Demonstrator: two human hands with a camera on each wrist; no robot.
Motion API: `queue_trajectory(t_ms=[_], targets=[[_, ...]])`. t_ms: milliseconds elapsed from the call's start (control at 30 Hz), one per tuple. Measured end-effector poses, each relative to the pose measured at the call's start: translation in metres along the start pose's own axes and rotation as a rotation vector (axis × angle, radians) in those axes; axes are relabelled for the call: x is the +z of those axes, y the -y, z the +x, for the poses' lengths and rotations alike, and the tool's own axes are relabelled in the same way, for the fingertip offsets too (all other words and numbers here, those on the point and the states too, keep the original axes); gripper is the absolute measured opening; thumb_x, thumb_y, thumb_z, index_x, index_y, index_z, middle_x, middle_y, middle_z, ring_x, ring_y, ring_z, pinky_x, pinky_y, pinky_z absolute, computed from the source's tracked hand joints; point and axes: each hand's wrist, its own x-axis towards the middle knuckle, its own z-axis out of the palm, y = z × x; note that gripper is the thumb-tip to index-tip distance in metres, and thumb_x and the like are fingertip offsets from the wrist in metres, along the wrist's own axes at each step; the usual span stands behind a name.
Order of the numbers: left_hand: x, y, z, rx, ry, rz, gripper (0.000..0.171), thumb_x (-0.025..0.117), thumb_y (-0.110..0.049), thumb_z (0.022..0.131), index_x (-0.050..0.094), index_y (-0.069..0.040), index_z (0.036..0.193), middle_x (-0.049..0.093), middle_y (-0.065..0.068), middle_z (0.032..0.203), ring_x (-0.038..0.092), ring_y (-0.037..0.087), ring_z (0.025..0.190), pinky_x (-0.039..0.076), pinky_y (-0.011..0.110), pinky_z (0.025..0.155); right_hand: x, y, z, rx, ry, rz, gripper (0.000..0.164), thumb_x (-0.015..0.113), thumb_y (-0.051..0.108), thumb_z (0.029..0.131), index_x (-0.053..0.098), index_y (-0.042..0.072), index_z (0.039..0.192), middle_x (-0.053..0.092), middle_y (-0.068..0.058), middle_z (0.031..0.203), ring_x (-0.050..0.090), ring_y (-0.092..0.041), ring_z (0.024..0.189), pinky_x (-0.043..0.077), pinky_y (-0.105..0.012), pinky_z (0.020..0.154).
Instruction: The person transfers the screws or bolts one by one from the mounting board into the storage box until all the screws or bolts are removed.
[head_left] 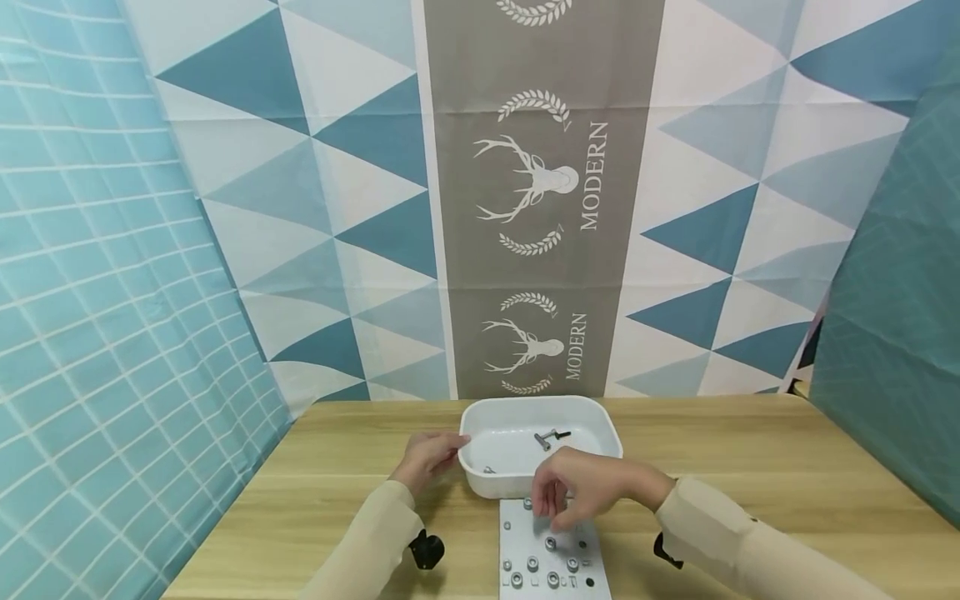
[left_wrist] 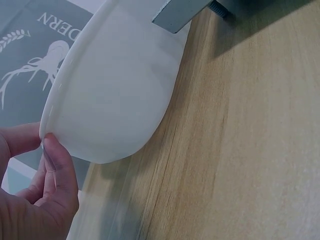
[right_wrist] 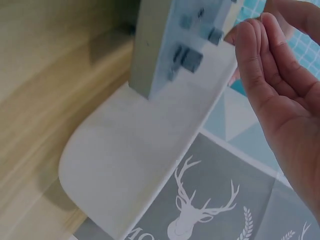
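My left hand (head_left: 429, 460) pinches the left rim of a white plastic basin (head_left: 517, 485), thumb on one face of the wall and fingers on the other in the left wrist view. A few metal bolts (head_left: 545, 442) lie inside the basin. In front of it stands a grey metal plate (head_left: 517, 546) fitted with several bolts and holes. My right hand (head_left: 588, 483) hovers over the plate's far end with loosely bent fingers. Nothing shows between the thumb and fingers. In the right wrist view, the bolts (right_wrist: 191, 60) stick out from the plate's face near those fingers.
The wooden table (head_left: 720, 450) runs to a patterned cloth (head_left: 517, 250) hung behind the basin. Light-blue checked cloth (head_left: 97, 292) borders the left side and a teal cloth (head_left: 900, 333) the right. A dark wrist strap piece (head_left: 427, 550) hangs at my left sleeve.
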Motion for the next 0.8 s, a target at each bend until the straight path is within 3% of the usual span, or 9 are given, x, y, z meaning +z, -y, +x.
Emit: queue_trajectory(t_ms=[400,800], targets=[[-0.001,0.0,0.002,0.003,0.011,-0.011,0.034,0.075,-0.007,0.083,0.067,0.012,0.11,0.071,0.008,0.086,0.062,0.009,0.071,0.054,0.017,0.064,0.016,0.004,0.0,0.034,0.062,-0.011,0.012,0.074,0.003,0.079,0.072,0.007,0.09,0.073,-0.001,0.081,0.055,0.013,0.069,0.054,-0.011,0.066],[0.0,0.0,0.003,-0.007,-0.003,0.008,0.036,0.076,-0.009,0.082,0.067,0.01,0.111,0.071,0.008,0.088,0.062,0.009,0.071,0.056,0.018,0.068,0.017,0.005,-0.003,0.063,0.05,-0.043,0.011,0.077,0.003,0.077,0.073,0.01,0.085,0.069,0.007,0.075,0.054,0.012,0.064,0.053,-0.009,0.063]])
